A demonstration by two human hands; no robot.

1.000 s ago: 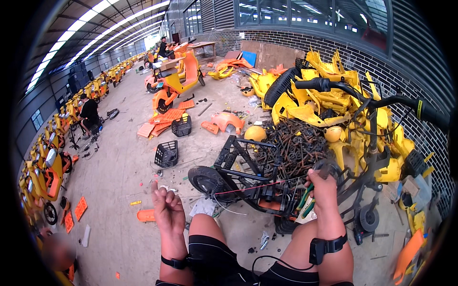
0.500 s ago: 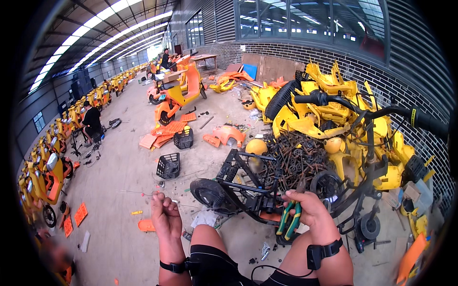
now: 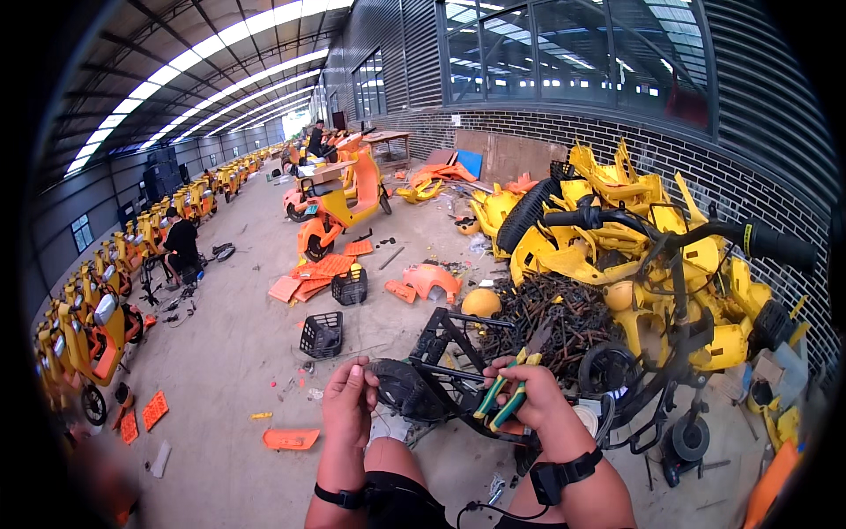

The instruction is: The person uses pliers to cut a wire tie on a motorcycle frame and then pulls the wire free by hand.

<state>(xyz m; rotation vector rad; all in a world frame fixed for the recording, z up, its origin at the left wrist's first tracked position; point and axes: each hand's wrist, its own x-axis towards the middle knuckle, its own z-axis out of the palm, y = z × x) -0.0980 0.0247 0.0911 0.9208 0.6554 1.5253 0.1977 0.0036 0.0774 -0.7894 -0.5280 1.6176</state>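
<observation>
My left hand (image 3: 349, 404) is closed in a pinch, thumb against fingers, on a thin wire that barely shows against the background. My right hand (image 3: 531, 398) grips a pair of pliers (image 3: 490, 398) with green and yellow handles, which point down and to the left. Beyond both hands a stripped black scooter frame (image 3: 451, 332) lies low, its black rear wheel (image 3: 401, 388) just right of my left hand. The frame's handlebar (image 3: 705, 231) rises at the right. Neither hand visibly grips the frame.
Behind the frame sit a heap of dark metal parts (image 3: 560, 322) and a pile of yellow body panels (image 3: 564, 251). Black crates (image 3: 321, 335) and orange panels (image 3: 291, 438) lie on the floor. An orange-yellow scooter (image 3: 352, 198) stands farther off. Another person (image 3: 182, 247) works at the left.
My left hand has moved right and down, closer to the right hand. The right hand and pliers have shifted left. My view has also turned slightly.
</observation>
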